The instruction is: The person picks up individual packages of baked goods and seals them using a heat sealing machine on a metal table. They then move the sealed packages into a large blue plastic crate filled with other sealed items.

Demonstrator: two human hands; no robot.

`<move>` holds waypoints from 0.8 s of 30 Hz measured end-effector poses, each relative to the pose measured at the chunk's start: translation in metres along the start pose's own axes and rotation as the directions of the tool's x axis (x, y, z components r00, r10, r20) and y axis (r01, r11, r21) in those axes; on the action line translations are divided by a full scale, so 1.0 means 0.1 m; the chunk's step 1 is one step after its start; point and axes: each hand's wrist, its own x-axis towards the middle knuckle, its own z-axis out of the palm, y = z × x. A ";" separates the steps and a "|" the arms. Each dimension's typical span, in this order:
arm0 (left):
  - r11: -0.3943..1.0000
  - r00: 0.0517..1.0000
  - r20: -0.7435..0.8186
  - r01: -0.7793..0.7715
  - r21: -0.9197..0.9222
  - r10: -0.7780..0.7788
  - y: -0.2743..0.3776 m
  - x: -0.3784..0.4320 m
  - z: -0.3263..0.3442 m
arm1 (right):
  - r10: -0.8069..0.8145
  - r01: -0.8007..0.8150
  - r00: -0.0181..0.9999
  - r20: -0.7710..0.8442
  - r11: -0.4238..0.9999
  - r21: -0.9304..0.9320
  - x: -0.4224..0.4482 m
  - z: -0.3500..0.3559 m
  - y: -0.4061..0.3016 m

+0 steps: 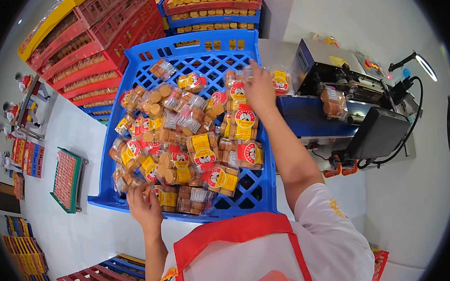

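Note:
A blue plastic crate in front of me holds a heap of clear packets of round cookies with red and yellow labels. Some packets stand in a row along its right side; others lie tumbled at odd angles. My right hand is over the far right part of the crate, its fingers on a cookie packet that is blurred and partly covered. At the near left rim, my left hand has its fingers against packets at the heap's edge. Whether it grips one is hidden.
To the right stands a machine with a blue conveyor belt, carrying a packet, beside a dark monitor. Stacked red crates rise at the far left. A green crate sits on the floor; people are farther off.

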 end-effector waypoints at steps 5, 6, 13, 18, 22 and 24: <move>1.000 1.000 0.007 -0.009 -0.001 0.009 0.02 0.00 -0.02 | -0.162 0.084 0.985 0.051 0.727 0.682 -0.10 0.18 -0.46; 1.000 1.000 0.015 0.018 0.000 -0.018 0.01 -0.01 -0.02 | -0.162 0.083 0.985 0.053 0.726 0.683 -0.08 0.23 -0.44; 0.996 0.996 0.017 0.089 -0.008 -0.089 0.06 0.02 -0.01 | 0.421 -0.403 0.906 0.033 0.886 -0.229 0.77 0.38 0.42; 0.999 0.999 -0.031 0.038 -0.034 -0.039 0.12 0.06 -0.04 | 0.736 -0.646 0.650 0.189 0.666 -0.373 0.90 0.23 0.80; 0.998 0.998 -0.053 0.015 -0.053 -0.018 0.10 0.07 0.00 | 0.721 -0.571 0.662 0.205 0.663 -0.485 0.88 0.45 1.18; 0.997 0.999 -0.034 0.035 -0.062 -0.037 0.14 0.10 -0.01 | 0.686 -0.480 0.677 0.267 0.686 -0.547 1.02 0.43 1.34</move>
